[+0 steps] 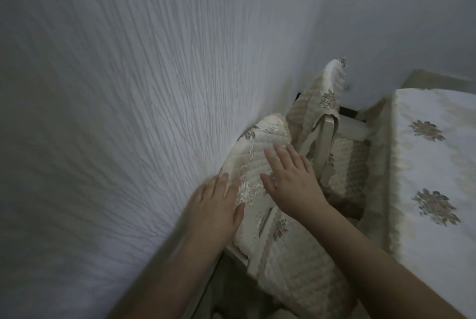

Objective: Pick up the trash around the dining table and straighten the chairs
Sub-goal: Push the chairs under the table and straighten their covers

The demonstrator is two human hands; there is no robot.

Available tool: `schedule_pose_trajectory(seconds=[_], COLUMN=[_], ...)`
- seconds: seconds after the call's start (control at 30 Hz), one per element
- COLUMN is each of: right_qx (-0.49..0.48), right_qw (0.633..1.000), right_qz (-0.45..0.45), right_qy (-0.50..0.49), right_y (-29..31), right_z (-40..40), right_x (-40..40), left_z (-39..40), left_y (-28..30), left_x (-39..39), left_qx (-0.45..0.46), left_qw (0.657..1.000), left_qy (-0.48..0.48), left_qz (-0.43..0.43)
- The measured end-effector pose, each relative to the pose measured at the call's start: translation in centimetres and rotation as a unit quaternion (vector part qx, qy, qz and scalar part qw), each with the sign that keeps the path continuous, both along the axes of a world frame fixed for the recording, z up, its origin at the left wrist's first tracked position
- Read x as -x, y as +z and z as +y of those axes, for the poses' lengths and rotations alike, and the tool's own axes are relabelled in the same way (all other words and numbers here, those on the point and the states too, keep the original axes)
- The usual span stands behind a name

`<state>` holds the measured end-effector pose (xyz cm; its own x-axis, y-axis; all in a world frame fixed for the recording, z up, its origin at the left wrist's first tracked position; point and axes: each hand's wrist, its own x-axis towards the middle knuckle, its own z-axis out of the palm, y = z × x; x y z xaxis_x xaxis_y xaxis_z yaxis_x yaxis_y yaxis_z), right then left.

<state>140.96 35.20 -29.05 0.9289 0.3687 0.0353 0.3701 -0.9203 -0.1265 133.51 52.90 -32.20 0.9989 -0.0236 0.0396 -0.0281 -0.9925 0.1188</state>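
A chair with a cream quilted, flower-embroidered cover (260,138) stands close against the white textured wall, its backrest top just in front of me. My left hand (213,205) lies with straight fingers on the left side of that backrest. My right hand (291,179) rests flat on the backrest's front face, fingers spread. A second chair with the same cover (327,89) stands beyond it, its seat (347,161) tucked toward the dining table (435,164), which carries a white flowered cloth. No trash is visible.
The textured white wall (128,112) fills the left side and touches the near chair. A plain wall (399,22) rises behind the far chair. The gap between chairs and table is narrow and dark.
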Motion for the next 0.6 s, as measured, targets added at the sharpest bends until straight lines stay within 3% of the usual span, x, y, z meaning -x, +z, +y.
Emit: schedule_pose_trajectory(seconds=[0.17, 0.27, 0.5, 0.6], right_qx=[0.014, 0.008, -0.008, -0.014], right_qw=[0.998, 0.997, 0.991, 0.991], right_qz=[0.013, 0.013, 0.041, 0.055], right_qy=[0.054, 0.082, 0.127, 0.121], right_y=[-2.1, -2.8, -5.3, -6.5], right_z=[1.0, 2.1, 4.2, 4.7], right_x=[-5.2, -8.3, -13.4, -14.6], left_z=[-0.5, -1.0, -2.2, -2.3], left_y=[-2.7, -3.8, -5.0, -5.8], left_x=[-0.2, -0.1, -0.4, -0.3], left_qx=[0.014, 0.028, 0.153, 0.156], left_qw=[0.997, 0.995, 0.976, 0.973], left_qy=[0.032, 0.063, 0.136, 0.155], left_qz=[0.062, 0.071, 0.075, 0.072])
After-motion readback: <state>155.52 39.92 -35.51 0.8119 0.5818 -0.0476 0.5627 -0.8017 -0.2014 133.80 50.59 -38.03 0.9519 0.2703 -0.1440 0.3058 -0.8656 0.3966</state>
